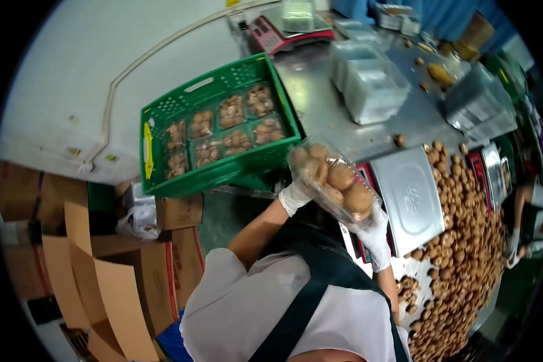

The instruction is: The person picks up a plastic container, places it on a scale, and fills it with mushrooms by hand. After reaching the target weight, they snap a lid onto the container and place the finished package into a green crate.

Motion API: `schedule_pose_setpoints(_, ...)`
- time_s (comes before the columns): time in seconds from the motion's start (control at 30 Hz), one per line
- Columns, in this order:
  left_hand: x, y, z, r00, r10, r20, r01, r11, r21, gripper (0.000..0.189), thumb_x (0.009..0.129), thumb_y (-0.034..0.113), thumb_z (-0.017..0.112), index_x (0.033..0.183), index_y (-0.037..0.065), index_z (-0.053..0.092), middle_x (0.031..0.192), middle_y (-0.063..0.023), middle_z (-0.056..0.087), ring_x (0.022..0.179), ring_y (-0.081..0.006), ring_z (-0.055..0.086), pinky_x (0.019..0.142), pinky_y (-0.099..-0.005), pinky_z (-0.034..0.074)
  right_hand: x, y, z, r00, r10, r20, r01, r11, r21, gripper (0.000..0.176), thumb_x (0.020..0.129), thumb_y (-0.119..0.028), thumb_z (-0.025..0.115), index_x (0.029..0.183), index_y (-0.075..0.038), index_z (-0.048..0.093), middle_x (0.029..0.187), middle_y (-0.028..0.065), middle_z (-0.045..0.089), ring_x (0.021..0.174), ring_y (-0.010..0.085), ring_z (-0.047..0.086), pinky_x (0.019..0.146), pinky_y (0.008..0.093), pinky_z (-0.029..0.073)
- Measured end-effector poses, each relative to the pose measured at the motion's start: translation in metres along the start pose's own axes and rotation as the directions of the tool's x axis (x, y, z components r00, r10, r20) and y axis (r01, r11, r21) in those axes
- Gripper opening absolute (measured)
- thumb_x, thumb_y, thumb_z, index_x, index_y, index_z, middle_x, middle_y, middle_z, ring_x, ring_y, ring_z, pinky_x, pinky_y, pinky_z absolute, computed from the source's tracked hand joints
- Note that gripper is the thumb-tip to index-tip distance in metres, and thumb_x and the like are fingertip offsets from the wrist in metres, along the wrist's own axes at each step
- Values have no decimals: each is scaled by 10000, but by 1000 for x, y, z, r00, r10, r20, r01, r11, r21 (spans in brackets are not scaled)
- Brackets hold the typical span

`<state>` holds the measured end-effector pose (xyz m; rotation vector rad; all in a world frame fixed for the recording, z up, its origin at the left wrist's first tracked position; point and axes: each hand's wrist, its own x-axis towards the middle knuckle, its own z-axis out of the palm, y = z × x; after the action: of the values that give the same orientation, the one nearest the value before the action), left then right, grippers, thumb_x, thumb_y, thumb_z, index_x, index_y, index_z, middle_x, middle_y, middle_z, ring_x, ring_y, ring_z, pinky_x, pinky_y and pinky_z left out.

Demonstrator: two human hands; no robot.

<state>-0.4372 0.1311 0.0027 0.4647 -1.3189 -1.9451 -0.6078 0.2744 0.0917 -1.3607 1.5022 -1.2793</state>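
A clear plastic clamshell box of brown mushrooms [338, 178] is held up in front of my chest, tilted. My left hand [294, 196], in a white glove, grips its left end. My right hand [375, 238], gloved too, has hold of the opposite end. Just right of the box is a kitchen scale [409, 202] with a bare steel plate. To the left stands a green crate [223, 166] with several packed mushroom boxes [208, 152] set in rows inside it.
Loose mushrooms [458, 259] are heaped on the table at right. Stacked clear boxes [374, 90] stand on the steel table, with another scale [277, 36] behind. Open cardboard boxes [127, 295] fill the lower left. Another person's gloved hand [513, 250] is at far right.
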Motion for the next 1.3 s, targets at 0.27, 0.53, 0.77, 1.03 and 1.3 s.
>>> schedule_pose_setpoints(0.27, -31, 87, -46, 988, -21, -156, -99, 688, -719, 604, 923, 438, 477, 1402, 109, 314, 1362, -98, 443, 1219, -283, 463, 1026, -454, 380, 56, -85, 1, 896, -419, 147, 443, 866, -234, 186, 694, -66, 739, 852, -53, 641, 954, 117, 677, 882, 239, 641, 867, 415, 481)
schedule_pose_setpoints(0.53, 33, 109, -233, 687, -251, -682, -52, 919, -391, 440, 846, 345, 626, 1215, 132, 520, 1120, -98, 602, 992, -304, 587, 838, -497, 496, 44, -213, -83, -19, -975, 222, 941, 58, 334, 125, 874, -146, 528, 897, -85, 634, 883, 45, 660, 828, 140, 596, 891, 389, 460)
schedule_pose_setpoints(0.77, 120, 88, -320, 424, -376, -824, 373, 901, -219, 604, 746, 297, 725, 1231, 12, 505, 1286, -175, 498, 1120, -316, 526, 978, -489, 403, 28, -269, -63, -294, -936, -194, 954, -298, -6, 237, 922, -201, 512, 1016, 4, 586, 963, 79, 649, 967, 161, 600, 954, 386, 457)
schedule_pose_setpoints(1.03, 190, 69, -304, 481, 320, -816, 632, 518, 576, 705, 724, 330, 711, 1308, 25, 460, 1442, -227, 292, 1315, -352, 330, 1091, -370, 276, -2, -283, -90, -198, -976, 87, 900, -216, -379, 210, 910, -205, 521, 832, -15, 570, 755, 44, 600, 769, 154, 586, 963, 388, 447)
schedule_pose_setpoints(1.3, 276, 111, -110, 763, 640, -95, -204, 378, 903, 296, 760, 131, 691, 1040, 46, 645, 1201, -162, 548, 1142, -290, 502, 978, -348, 386, -48, -299, -106, -132, -966, 220, 823, -231, -520, 297, 904, -227, 513, 667, -49, 527, 598, 18, 532, 622, 166, 542, 996, 400, 414)
